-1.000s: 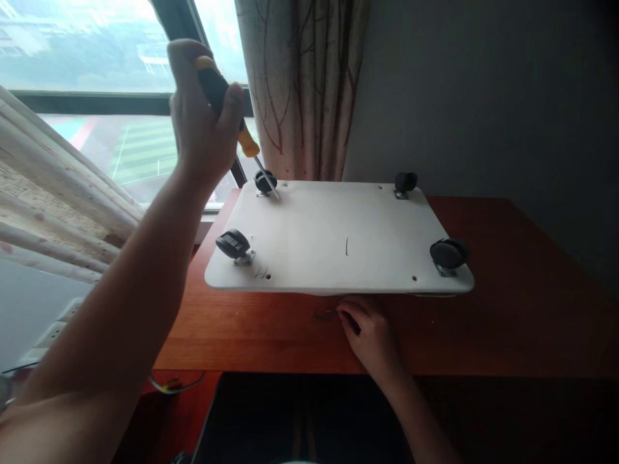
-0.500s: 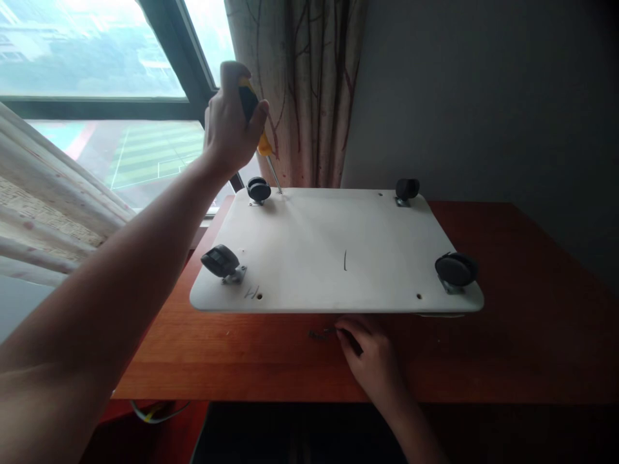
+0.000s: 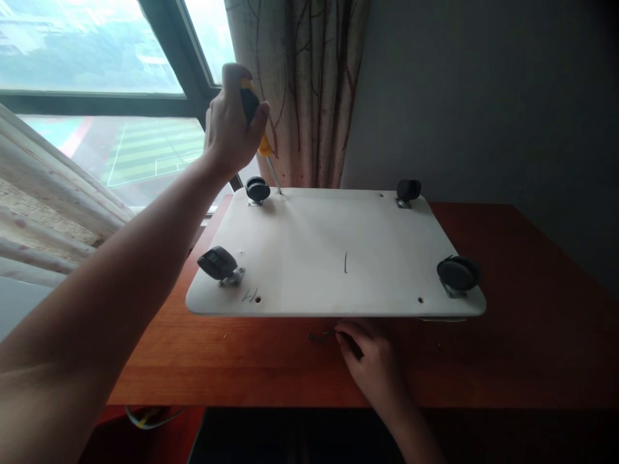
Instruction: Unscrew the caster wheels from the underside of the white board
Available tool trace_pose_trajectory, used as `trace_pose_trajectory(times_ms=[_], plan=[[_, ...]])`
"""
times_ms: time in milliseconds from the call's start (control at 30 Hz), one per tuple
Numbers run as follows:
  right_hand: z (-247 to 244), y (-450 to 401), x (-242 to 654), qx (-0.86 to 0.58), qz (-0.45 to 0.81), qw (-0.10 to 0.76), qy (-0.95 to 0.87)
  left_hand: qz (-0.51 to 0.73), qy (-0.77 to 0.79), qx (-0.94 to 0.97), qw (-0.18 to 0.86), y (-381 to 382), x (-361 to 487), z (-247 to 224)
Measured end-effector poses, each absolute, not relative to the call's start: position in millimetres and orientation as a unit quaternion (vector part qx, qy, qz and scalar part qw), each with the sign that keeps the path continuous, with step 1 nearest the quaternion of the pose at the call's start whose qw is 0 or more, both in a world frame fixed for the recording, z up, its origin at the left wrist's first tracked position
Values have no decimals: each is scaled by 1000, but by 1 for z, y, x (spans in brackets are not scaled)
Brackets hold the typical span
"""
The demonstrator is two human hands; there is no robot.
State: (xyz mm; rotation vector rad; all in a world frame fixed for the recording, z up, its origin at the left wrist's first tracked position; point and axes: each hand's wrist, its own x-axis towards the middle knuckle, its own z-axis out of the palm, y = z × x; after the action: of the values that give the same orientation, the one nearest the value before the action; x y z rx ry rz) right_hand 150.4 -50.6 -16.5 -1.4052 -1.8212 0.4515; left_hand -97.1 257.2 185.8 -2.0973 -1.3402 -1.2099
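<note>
The left hand (image 3: 233, 125), in the upper left of the frame, has its fingers wrapped firmly around the yellow-and-black handle of a screwdriver (image 3: 249, 106). The shaft slants down to the far edge of a white board (image 3: 314, 232), its tip just right of the upper-left caster (image 3: 258, 189). The board lies mid-frame on the reddish wooden table (image 3: 193, 367), casters up.

At lower centre, the right hand (image 3: 372, 357) rests near the board's front edge, thumb and forefinger drawn close together beside some small screws (image 3: 316, 337); in that dim patch I can't tell whether they've closed on one.

The driver leans, so I'd bring its handle upright over the tip, press straight down and turn slowly, lest it slip. At that stretch, a palm steadying the board would probably help too.
</note>
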Motion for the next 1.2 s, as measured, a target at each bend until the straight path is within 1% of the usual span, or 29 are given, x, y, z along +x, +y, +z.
trace_pose_trajectory(times_ms=[300,633,733,833,900,1000,1033,1067,1100,1200], plan=[[-16,-50,150,-552,168,391,-717,-408,-471,-766,159,256,-98,187],[-6,-67,158,-518,112,484,-696,-409,-475,-771,115,254,-97,192],[-8,-70,158,-538,127,508,-660,-404,-482,-767,128,248,-93,192],[-9,-68,155,-562,172,504,-633,-411,-476,-767,127,249,-92,191],[-9,-65,154,-568,202,499,-623,-426,-448,-783,75,254,-94,191],[-10,-63,154,-563,227,502,-616,-439,-385,-809,-65,261,-99,193],[-10,-63,154,-561,231,504,-615,-438,-373,-813,-91,263,-100,194],[-11,-63,154,-558,234,507,-614,-437,-371,-814,-92,263,-101,195],[-12,-63,155,-556,236,509,-613,-437,-380,-812,-70,263,-102,196],[-14,-64,155,-552,241,514,-611,-433,-449,-777,84,258,-100,198]])
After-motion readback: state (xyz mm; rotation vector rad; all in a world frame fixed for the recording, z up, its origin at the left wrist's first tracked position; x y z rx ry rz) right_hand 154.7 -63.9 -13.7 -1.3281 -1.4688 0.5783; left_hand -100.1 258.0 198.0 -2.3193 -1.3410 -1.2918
